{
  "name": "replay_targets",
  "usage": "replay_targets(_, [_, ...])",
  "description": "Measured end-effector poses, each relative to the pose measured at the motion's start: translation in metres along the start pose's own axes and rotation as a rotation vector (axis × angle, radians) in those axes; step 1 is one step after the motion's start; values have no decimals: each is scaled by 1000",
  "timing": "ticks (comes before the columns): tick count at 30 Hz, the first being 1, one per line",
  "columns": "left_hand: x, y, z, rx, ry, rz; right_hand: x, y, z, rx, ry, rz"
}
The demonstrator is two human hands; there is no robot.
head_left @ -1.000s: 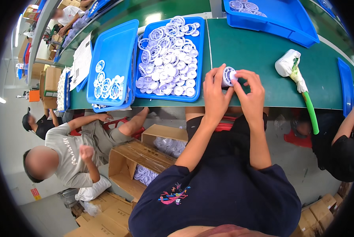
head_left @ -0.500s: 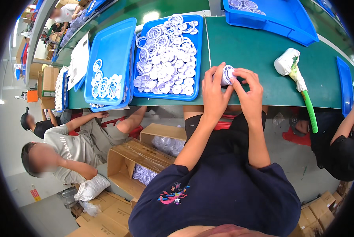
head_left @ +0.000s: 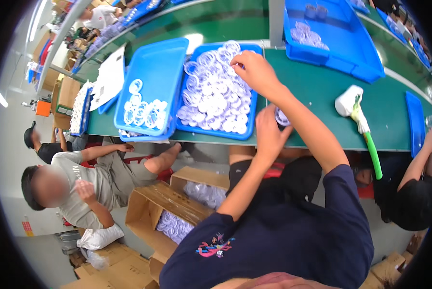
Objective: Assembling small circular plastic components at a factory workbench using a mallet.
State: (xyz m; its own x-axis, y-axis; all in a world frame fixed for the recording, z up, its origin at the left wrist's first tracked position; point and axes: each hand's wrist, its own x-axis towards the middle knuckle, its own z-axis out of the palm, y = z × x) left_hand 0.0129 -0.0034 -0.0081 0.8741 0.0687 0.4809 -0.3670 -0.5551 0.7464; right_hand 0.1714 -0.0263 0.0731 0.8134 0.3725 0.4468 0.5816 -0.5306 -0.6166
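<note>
One mallet (head_left: 358, 118), right of left hand (head_left: 269, 135).

You have an open stretch of counter (head_left: 317, 91) between your right forearm (head_left: 307, 127) and the wrapped mallet (head_left: 349, 102) — a hand could pass there, though the mallet's green handle (head_left: 372, 154) juts past the near edge. Farther back, the deep blue bin (head_left: 331, 62) and the metal post (head_left: 276, 24) stand in your way. Leftward, the heaped tray (head_left: 249, 127) and flatter blue tray (head_left: 158, 62) crowd you — and your forearm bars your left hand (head_left: 270, 134) from the right.
</note>
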Motion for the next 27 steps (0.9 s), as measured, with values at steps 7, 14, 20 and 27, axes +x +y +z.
replay_targets(7, [-13,-3,6,-31,-59,-30,62,47,86,-353,-42,115])
replay_targets(14, [-12,-10,11,-79,-48,-48,70,43,97,-482,17,-25])
replay_targets(20, [-3,-5,3,-63,-121,-27,-8,5,-4,-150,233,-261])
replay_targets(27, [1,1,1,-82,-172,33,-191,36,-103,-18,397,423])
